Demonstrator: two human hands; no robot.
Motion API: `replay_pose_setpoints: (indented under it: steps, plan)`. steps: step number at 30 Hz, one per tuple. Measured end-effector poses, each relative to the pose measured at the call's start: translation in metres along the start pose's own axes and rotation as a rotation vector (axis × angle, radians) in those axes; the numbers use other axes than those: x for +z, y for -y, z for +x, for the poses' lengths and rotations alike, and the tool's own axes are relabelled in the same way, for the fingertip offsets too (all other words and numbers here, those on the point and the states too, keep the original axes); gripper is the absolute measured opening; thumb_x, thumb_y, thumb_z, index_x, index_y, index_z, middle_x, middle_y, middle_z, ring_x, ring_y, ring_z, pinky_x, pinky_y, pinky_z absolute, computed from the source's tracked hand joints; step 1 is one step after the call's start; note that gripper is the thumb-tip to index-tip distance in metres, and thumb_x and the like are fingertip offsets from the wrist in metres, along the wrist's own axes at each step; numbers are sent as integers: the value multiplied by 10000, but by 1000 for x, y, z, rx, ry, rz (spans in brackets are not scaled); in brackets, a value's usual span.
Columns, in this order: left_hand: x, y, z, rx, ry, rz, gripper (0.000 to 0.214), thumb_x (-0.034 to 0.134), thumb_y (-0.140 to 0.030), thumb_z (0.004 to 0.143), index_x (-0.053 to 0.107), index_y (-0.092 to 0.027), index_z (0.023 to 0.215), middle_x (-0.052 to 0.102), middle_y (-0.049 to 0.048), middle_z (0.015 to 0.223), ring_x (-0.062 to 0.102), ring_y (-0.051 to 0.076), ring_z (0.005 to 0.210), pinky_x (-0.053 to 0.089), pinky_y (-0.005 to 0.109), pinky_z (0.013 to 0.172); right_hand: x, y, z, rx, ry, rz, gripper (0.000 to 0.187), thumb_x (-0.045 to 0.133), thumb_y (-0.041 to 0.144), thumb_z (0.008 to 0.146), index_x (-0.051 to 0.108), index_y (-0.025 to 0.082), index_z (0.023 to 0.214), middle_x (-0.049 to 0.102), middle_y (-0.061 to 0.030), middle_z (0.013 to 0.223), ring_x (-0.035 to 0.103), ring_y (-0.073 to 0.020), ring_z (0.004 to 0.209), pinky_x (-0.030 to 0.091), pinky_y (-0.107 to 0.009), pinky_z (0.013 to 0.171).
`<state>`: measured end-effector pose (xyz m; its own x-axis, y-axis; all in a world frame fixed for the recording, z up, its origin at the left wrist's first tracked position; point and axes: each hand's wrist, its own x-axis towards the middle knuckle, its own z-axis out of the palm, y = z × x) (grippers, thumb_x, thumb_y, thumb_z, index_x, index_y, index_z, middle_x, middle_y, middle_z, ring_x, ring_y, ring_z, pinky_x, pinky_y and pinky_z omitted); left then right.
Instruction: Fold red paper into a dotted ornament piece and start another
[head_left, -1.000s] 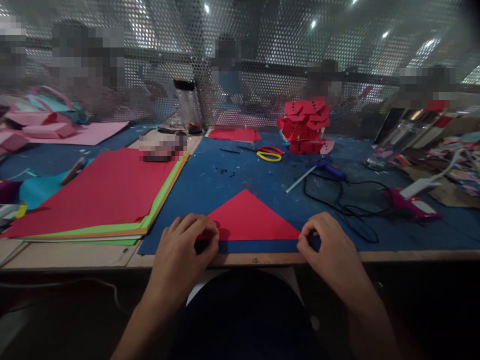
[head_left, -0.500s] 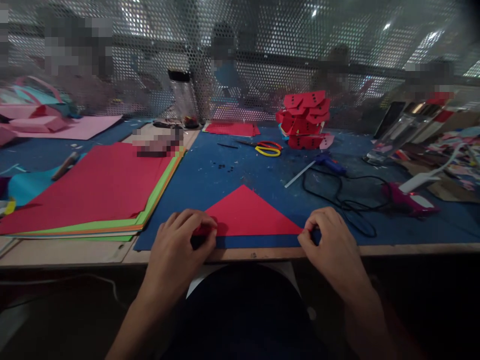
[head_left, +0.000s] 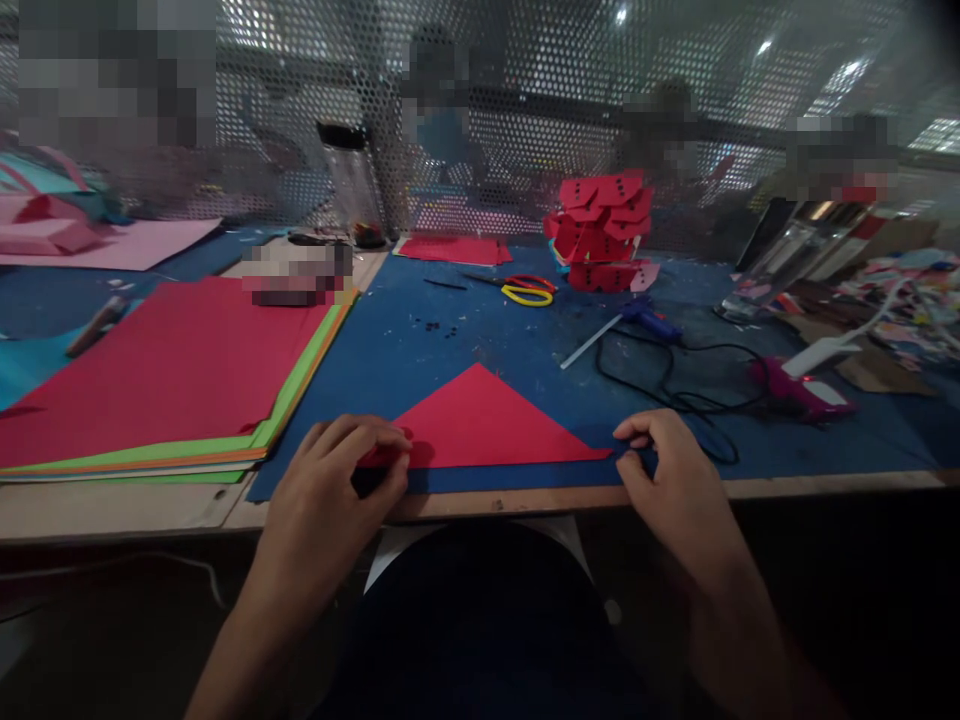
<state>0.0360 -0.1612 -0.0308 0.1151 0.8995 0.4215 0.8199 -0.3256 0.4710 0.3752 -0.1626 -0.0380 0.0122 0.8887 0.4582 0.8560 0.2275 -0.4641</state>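
A sheet of red paper point(head_left: 480, 420) in a triangle shape lies on the blue tabletop, its peak pointing away from me and its long edge near the table's front. My left hand point(head_left: 345, 475) is closed over the left corner, thumb and fingers pinching it; that corner is mostly hidden beneath them. At the other end, my right hand point(head_left: 667, 470) is just beyond the right corner, thumb and forefinger slightly apart with nothing between them.
Stacked coloured paper point(head_left: 172, 370) lies left. Scissors point(head_left: 527, 291), red cut pieces point(head_left: 604, 235) and red sheets point(head_left: 454, 250) are farther back. A blue glue gun point(head_left: 651, 320) and its black cord point(head_left: 667, 385) lie right, near a magenta power strip point(head_left: 806, 390).
My right hand has let go of the right corner and shifted slightly right. My left hand keeps its pinch on the left corner. The view has turned slightly, moving the scene leftward.
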Motion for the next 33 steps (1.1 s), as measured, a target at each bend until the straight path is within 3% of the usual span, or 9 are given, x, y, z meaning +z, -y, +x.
replay_pose_setpoints:
  steps: [4,7,15,33]
  plan:
    - [0,2,-1,16,-6,12,67,567,-302,954,632,-295,972,681,40,1087,609,294,1061,486,507,917,-5,2,-2,11,48,118,209,454,147,951,616,242,1043,655,-60,1063,616,-232,995,484,-420,897]
    - [-1,1,0,16,0,17,71,562,-309,955,631,-299,964,681,43,1095,609,295,1058,486,508,914,-3,10,-2,-10,64,126,121,523,277,1009,639,251,1029,671,-58,1057,626,-234,982,490,-414,887]
    - [0,1,-1,8,-11,26,83,561,-319,946,634,-295,976,692,44,1091,620,304,1063,500,507,910,3,16,0,-85,70,51,107,627,316,979,633,245,899,667,-55,1006,616,-246,989,487,-420,884]
    - [-12,6,-8,-12,-19,-18,184,499,-201,987,636,-311,1041,697,13,1151,618,264,1129,483,476,974,5,10,-1,-90,53,46,125,640,335,974,622,249,885,664,-40,1007,622,-243,978,482,-424,892]
